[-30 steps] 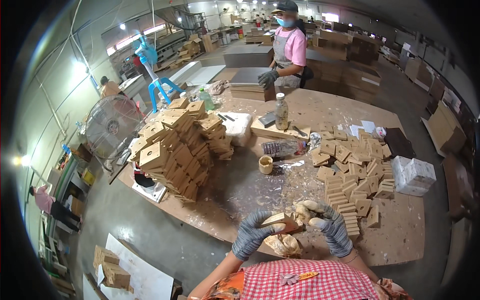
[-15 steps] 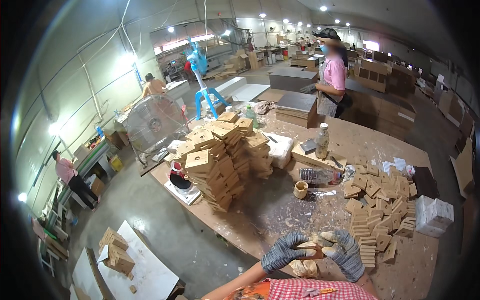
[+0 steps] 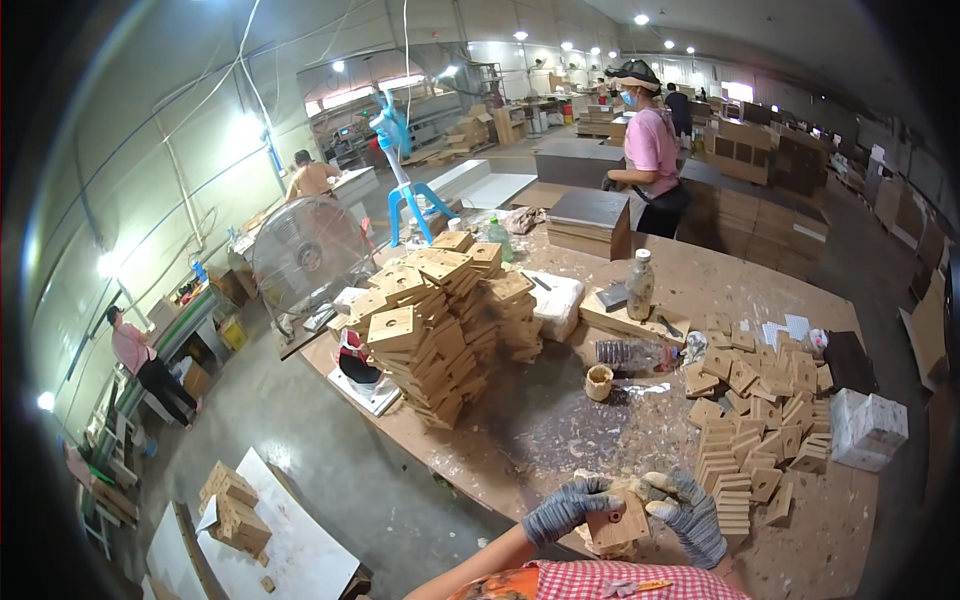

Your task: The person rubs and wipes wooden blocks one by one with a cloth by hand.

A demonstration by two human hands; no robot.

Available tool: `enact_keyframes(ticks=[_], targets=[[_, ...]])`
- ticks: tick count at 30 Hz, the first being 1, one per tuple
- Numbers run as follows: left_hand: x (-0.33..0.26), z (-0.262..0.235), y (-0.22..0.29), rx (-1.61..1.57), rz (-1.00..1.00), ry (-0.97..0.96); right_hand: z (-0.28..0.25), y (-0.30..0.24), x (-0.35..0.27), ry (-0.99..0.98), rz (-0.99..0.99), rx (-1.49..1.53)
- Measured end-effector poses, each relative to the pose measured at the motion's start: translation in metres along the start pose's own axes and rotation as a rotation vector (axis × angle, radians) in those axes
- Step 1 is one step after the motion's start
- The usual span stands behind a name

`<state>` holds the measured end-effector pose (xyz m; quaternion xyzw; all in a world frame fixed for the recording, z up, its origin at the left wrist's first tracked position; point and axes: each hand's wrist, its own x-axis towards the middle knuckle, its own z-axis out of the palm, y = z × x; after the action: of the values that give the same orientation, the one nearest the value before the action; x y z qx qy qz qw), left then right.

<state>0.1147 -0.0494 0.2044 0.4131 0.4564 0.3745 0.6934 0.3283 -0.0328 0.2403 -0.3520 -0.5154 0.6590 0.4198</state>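
Note:
My left hand (image 3: 568, 512), in a grey knit glove with pale fingertips, pinches a small square wooden block (image 3: 618, 528) by its left side. A dark-rimmed round hole shows in the block's face, which is turned up toward me. At the block's upper right edge, my gloved right hand (image 3: 692, 520) has its fingers and thumb curled round it; part of that grip is hidden. A crumpled tan rag (image 3: 606, 549) lies partly behind and below the block. Close by on the right, many similar blocks (image 3: 745, 440) lie in a loose heap and short rows.
A tall leaning stack of blocks (image 3: 425, 330) stands left on the worktable (image 3: 690, 280). Behind my hands are a small round pot (image 3: 598, 382), a plastic bottle on its side (image 3: 635, 355) and an upright bottle (image 3: 640, 285). A fan (image 3: 308, 250) and a co-worker (image 3: 652, 150) are farther off.
The block has been turned from edge-on to face-up between my hands. My right hand has shifted slightly lower. The far co-worker has moved a little left.

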Motion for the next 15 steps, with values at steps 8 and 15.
enact_keyframes(ticks=[8, 15], targets=[[0.019, 0.000, -0.036, -0.419, -0.040, -0.065, -0.003, 0.002, -0.008, -0.128, 0.011, -0.424], [0.016, 0.007, -0.022, -0.364, 0.066, 0.028, -0.004, 0.005, -0.012, -0.033, 0.176, 0.021]])
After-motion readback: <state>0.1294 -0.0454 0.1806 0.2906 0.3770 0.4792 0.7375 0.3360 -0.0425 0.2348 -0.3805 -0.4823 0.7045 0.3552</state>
